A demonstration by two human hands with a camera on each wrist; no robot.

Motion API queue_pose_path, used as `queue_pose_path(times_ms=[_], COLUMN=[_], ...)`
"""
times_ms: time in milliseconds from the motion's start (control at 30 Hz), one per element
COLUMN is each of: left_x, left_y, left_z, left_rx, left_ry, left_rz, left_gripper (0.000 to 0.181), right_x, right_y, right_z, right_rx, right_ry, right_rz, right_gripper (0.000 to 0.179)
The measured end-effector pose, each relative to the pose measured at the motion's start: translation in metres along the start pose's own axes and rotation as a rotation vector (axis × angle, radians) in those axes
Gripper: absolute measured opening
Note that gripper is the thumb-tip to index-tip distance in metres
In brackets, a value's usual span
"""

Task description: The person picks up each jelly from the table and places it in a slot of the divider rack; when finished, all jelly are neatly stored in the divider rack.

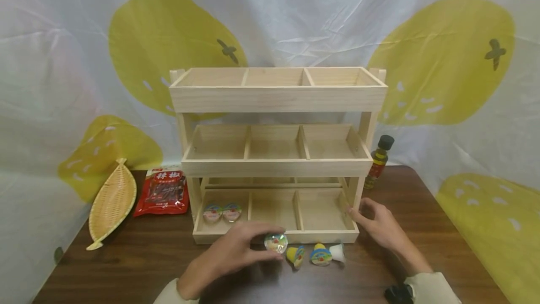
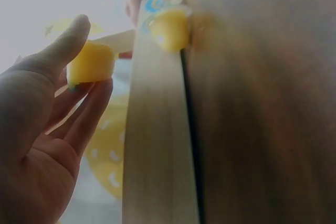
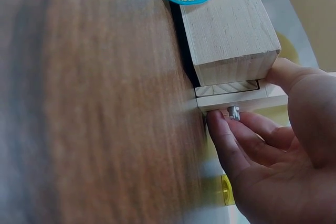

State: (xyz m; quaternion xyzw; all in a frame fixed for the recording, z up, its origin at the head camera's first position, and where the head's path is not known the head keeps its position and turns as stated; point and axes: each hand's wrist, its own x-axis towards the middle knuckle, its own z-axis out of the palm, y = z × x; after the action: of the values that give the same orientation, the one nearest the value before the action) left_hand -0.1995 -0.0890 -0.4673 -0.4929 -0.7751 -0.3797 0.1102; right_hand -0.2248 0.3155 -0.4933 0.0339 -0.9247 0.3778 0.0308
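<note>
Cup [image 1: 275, 244], yellow-bodied with a printed lid, is pinched between thumb and fingers of your left hand [image 1: 238, 248], held at the front of the bottom tray [image 1: 350, 237], about mid-width. Your right hand [image 1: 379, 226] grips the wooden rack [image 1: 278, 169] at its lower right side, thumb and fingers on either side of the panel, fingers by a metal bolt [image 3: 234, 113]. Two pink cups [image 1: 222, 212] sit side by side in that tray's left compartment. On the counter [image 1: 135, 266] before you, between your hands: two yellow cups [image 1: 292, 255] and a white cup [image 1: 337, 253]. Left of the rack: red packet [image 1: 163, 193], then woven basket [image 1: 110, 203]. Dark-capped bottle [image 1: 377, 163] stands behind the rack's right side.
</note>
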Motion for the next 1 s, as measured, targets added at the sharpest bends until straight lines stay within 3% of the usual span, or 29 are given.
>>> queue_pose_path(times_ms=[267, 500, 700, 1000], left_x=[0.011, 0.020, 0.018, 0.017], left_y=[-0.015, -0.034, -0.047, -0.055], left_z=[-0.015, -0.019, -0.015, -0.012], left_rx=[0.022, 0.037, 0.134, 0.204], left_ry=[0.108, 0.184, 0.172, 0.100], left_rz=[-0.039, -0.159, -0.239, -0.255], left_gripper=[0.047, 0.045, 0.044, 0.044], right_x=[0.000, 0.000, -0.001, -0.001], right_y=[0.001, 0.000, -0.001, -0.001], right_z=[0.000, 0.000, 0.002, 0.000], right_rx=[0.007, 0.012, 0.012, 0.014], right_ry=[-0.003, -0.009, -0.004, 0.009], right_rz=[-0.010, 0.009, 0.006, 0.002], right_gripper=[0.046, 0.043, 0.040, 0.039])
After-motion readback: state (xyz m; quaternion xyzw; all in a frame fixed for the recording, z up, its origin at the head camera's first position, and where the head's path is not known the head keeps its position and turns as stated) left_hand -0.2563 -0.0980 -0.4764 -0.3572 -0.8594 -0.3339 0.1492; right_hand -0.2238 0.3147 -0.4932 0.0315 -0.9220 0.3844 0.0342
